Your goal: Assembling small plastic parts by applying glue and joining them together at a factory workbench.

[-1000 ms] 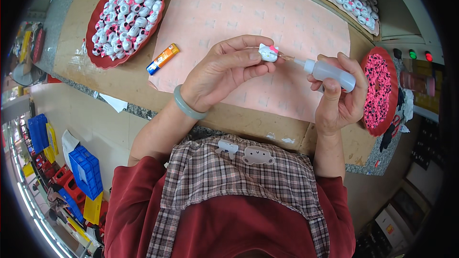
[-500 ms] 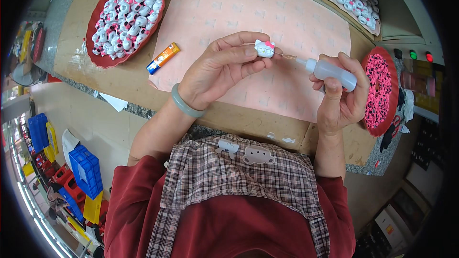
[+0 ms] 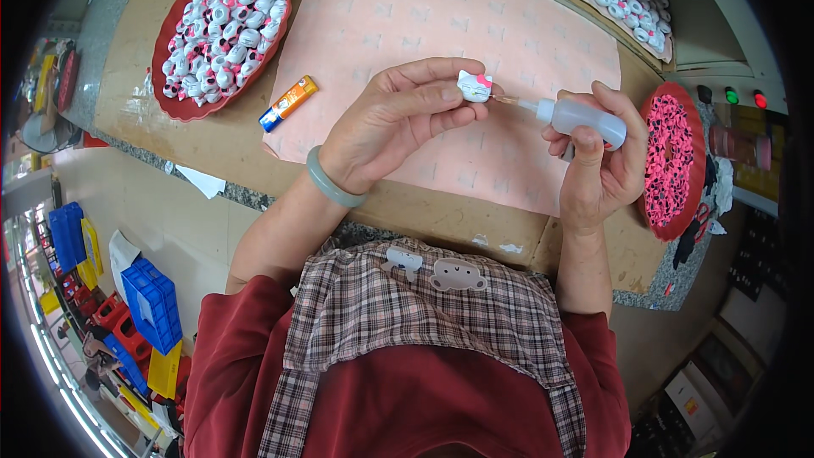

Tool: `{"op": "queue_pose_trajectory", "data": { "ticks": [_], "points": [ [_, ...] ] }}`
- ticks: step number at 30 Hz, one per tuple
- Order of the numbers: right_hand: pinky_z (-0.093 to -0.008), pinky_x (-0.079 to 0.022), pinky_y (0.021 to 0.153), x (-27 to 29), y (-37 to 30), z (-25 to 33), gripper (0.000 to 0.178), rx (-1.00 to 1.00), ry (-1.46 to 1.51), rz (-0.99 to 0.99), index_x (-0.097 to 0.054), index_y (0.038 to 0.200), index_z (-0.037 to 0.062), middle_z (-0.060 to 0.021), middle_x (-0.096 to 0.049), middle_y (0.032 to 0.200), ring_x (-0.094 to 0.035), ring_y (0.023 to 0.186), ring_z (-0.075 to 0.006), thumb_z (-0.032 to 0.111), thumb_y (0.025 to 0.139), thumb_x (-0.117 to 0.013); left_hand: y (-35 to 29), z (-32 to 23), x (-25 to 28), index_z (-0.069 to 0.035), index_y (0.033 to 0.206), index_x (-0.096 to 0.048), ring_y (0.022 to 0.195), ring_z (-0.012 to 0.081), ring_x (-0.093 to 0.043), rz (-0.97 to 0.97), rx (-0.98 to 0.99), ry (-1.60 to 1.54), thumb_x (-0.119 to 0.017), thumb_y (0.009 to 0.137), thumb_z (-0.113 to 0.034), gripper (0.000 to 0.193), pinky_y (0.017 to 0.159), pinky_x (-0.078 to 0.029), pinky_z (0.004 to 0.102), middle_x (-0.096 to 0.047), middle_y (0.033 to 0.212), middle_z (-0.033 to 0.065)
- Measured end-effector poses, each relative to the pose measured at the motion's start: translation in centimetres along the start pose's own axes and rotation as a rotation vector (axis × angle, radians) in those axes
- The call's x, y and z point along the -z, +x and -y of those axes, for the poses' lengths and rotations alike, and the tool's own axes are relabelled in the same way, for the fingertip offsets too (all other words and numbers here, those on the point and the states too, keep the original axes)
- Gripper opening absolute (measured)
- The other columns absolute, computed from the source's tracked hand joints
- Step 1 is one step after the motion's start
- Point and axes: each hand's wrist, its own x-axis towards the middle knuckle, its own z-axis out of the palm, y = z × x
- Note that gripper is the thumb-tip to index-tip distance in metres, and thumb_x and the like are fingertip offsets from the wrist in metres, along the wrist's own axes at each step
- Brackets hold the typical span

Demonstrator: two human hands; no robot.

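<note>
At the frame's upper centre, our left hand (image 3: 379, 125) pinches a white, pink-bowed cat-head figurine (image 3: 474, 86); our right hand (image 3: 609, 176) grips a translucent, needle-tipped squeeze bottle (image 3: 590, 122) just right of it; oversqueezing could flood the piece, and a loosened pinch could drop it.

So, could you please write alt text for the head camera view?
The left hand holds a small white cat head with a pink bow; the right hand points a thin-tipped bottle at it. Pink paper lies below, between two red bowls of small pieces.
</note>
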Motion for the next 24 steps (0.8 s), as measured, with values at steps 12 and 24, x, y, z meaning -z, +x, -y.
{"op": "queue_pose_trajectory", "data": {
  "ticks": [12,24],
  "points": [
    [-0.0237,-0.047,0.053,0.4,1.9,-2.0,0.027,-0.268,0.187,-0.048,-0.05,0.108,-0.001,-0.0132,-0.061,0.091,-0.058,0.066,-0.0141,0.011,0.086,-0.061,0.5,-1.1,0.7,0.005,0.12,-0.049,0.094,0.0196,-0.063,-0.03,-0.037,-0.011,-0.049,0.087,0.002,0.033,0.087,-0.051,0.0256,-0.057,0.113,0.0239],
    [-0.025,-0.045,0.053,0.4,10.2,-9.4,0.024,-0.458,-0.172,0.151,-0.056,0.1,0.0054,-0.0028,-0.057,0.077,-0.056,0.061,-0.0097,0.004,0.077,-0.061,0.4,-1.1,2.1,0.001,0.118,-0.053,0.095,0.0178,-0.062,0.004,-0.035,-0.001,-0.054,0.088,-0.005,0.031,0.086,-0.05,0.0259,-0.059,0.112,0.019]
  ]
}}
